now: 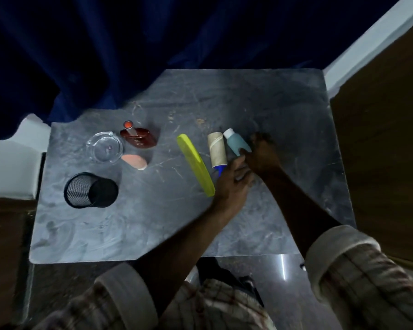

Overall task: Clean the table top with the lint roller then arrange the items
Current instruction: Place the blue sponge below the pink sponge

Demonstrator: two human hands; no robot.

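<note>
The lint roller [217,148], a beige roll on a blue handle, lies on the grey marble table top [153,222] right of centre. My left hand [234,181] is closed over the end of its handle. Right beside the roll lies a small teal bottle [236,142] with a white cap. My right hand [262,154] grips the bottle's lower end, thumb across it. A yellow-green comb [196,163] lies diagonally just left of the roller.
On the left stand a glass ashtray [104,147], a red-brown perfume bottle [140,139] and a peach sponge [134,161]. A black mesh cup [91,189] lies on its side. A blue curtain [129,44] hangs over the table's far-left corner. Wooden furniture [386,139] stands right.
</note>
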